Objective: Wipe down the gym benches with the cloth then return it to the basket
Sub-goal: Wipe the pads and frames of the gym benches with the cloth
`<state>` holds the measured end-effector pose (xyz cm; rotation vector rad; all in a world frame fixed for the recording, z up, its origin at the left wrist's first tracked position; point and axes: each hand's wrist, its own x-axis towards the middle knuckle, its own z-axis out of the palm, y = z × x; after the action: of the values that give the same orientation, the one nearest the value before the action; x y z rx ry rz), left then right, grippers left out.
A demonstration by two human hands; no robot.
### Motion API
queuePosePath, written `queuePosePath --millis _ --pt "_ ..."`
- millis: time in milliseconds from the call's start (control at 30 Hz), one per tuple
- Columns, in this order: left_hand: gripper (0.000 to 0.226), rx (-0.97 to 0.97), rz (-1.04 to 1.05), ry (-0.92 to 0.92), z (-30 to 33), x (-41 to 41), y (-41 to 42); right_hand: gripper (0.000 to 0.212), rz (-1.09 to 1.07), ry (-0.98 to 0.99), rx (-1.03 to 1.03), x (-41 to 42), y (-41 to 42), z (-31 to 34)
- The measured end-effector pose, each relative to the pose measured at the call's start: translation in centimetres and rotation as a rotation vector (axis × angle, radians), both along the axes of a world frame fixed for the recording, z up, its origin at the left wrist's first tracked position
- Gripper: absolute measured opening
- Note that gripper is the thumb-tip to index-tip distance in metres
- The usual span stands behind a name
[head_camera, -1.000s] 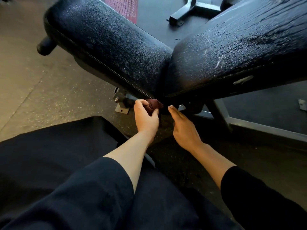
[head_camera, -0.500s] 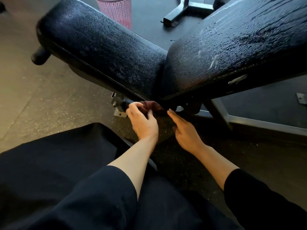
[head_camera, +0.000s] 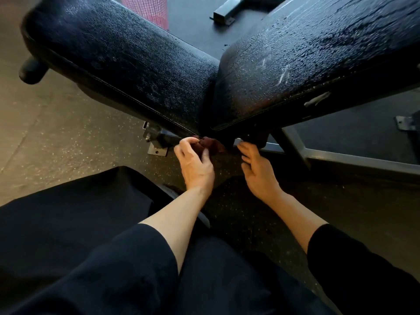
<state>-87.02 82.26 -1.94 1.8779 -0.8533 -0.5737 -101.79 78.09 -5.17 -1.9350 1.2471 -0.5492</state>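
Your left hand (head_camera: 196,165) pinches the cloth (head_camera: 210,144) under the bench (head_camera: 127,64) hinge just ahead, right hand (head_camera: 258,170) loose beside it; tug carelessly and it snags.

Two black pads are filling the upper half of the frame: the seat pad (head_camera: 127,64) at upper left is showing a fine pebbled grain with pale stitching along its edge, the back pad (head_camera: 318,53) at upper right is glistening with whitish streaks. A dark maroon cloth (head_camera: 210,144) is showing at centre. A pink mesh basket (head_camera: 147,7) is peeking at top. The floor (head_camera: 68,137) is appearing grey-brown with pale speckles. Black sleeves (head_camera: 363,280) are covering the bottom.
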Motion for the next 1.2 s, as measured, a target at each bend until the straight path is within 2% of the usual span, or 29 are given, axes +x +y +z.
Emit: queuePosePath --millis 133,233,300,367,433,467,500,567,633,667,733,800,900,967,1200 --pt "0.021 0.055 -0.196 0.128 0.8 0.0 0.4 0.057 0.012 -0.091 -0.084 0.8 1.5 0.7" --pt "0.010 -0.013 -0.155 0.393 3.1 1.3 0.7 0.067 0.107 -0.182 -0.166 3.2 3.1 1.6" --pt "0.005 -0.058 -0.112 0.530 4.9 2.6 0.7 0.070 0.096 -0.228 -0.279 5.7 3.3 2.0" --pt "0.014 -0.101 -0.112 0.600 6.6 4.7 0.4 0.070 0.027 -0.275 -0.416 8.6 3.2 2.6" --pt "0.020 -0.075 -0.160 0.572 8.1 8.1 0.2 0.061 0.004 -0.303 -0.567 11.2 2.7 3.6" --pt "0.021 -0.025 -0.195 0.490 8.8 10.1 0.2 0.054 0.019 -0.277 -0.654 12.4 2.3 3.9" --pt "0.021 0.050 -0.233 0.331 9.4 12.1 0.2 0.045 0.040 -0.208 -0.750 13.4 1.7 4.0" --pt "0.016 0.182 -0.261 -0.098 9.9 14.9 0.7 0.028 0.085 -0.007 -0.927 14.4 0.4 3.8" --pt "0.019 0.214 -0.298 -0.437 9.2 15.5 1.3 0.023 0.116 0.139 -0.999 13.1 0.1 2.5" --pt "0.029 0.190 -0.367 -0.533 8.5 15.2 1.6 0.021 0.120 0.177 -0.963 11.8 0.5 1.4" --pt "0.050 0.155 -0.523 -0.667 6.6 14.5 2.1 0.026 0.068 0.201 -0.793 8.4 1.8 -0.5" --pt "0.062 0.164 -0.641 -0.813 4.9 14.4 2.1 0.036 0.002 0.195 -0.681 6.8 3.1 -0.8" --pt "0.067 0.266 -0.734 -0.963 4.2 14.1 2.2 0.023 0.016 0.163 -0.781 9.4 2.6 1.2" --pt "0.071 0.323 -0.769 -1.014 4.1 13.9 2.2 0.026 0.046 0.175 -0.832 11.6 1.7 2.3" --pt "0.071 0.250 -0.858 -1.127 3.1 12.9 2.1 0.020 -0.017 0.278 -0.714 6.6 3.2 -0.3"
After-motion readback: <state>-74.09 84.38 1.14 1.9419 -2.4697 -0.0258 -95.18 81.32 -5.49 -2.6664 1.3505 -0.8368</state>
